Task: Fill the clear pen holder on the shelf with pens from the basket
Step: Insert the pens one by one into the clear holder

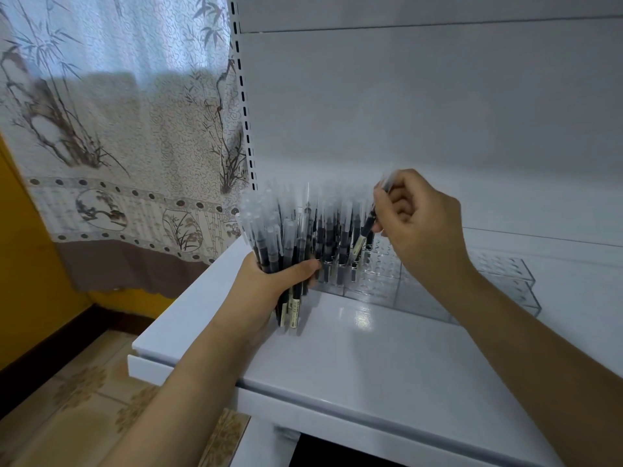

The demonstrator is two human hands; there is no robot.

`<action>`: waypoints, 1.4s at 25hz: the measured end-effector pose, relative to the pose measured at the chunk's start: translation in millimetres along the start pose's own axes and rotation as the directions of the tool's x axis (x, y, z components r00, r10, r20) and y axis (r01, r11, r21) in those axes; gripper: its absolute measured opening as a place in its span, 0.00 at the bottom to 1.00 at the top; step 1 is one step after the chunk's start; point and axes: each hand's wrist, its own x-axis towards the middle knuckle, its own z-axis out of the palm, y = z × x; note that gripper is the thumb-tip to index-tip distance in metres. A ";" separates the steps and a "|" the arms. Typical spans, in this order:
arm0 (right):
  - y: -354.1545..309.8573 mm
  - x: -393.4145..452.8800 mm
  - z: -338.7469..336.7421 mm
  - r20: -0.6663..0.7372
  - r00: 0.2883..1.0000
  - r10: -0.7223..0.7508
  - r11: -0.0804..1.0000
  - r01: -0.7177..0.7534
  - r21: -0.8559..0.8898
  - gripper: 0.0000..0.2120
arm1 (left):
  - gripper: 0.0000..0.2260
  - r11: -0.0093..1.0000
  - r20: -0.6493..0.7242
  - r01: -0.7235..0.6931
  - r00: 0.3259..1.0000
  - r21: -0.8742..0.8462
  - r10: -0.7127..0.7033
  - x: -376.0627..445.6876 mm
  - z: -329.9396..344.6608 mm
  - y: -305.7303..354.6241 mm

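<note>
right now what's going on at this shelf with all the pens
A person is stocking a clear pen holder on a white shelf. The left hand holds a thick bundle of pens upright. The right hand pinches a single pen, tilted, lowering it into a slot. The holder's left part already has pens; its right part looks empty.

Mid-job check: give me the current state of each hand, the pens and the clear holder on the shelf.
left hand: closed around a thick bundle of pens, held upright, lower ends at the shelf.
right hand: pinching a single pen, tilted, over the holder.
clear pen holder: on the shelf, left part filled with standing pens, right part's holes empty.
standing pens: upright in the holder, caps up.
</note>
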 end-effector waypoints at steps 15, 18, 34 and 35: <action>10.5 0.1 9.4 0.398 0.917 0.040 0.935 0.106 -0.338 0.13 | 0.16 1.000 0.075 -0.014 0.997 -0.001 0.014 -3.1 0.1 3.0; 10.8 1.4 3.4 0.306 0.952 0.012 0.919 0.110 -0.379 0.26 | 0.21 0.998 0.062 0.000 0.998 0.065 -0.004 -1.0 -5.4 -1.8; 4.7 14.1 -14.0 -0.274 0.953 0.130 0.968 -0.062 0.243 0.09 | 0.11 0.999 0.156 -0.004 0.988 0.048 -0.003 -2.6 -1.7 -4.5; 10.2 15.1 -13.3 -0.262 0.959 0.106 0.988 -0.071 0.140 0.09 | 0.11 0.999 0.148 -0.001 0.989 0.045 -0.005 -2.7 -1.6 -4.7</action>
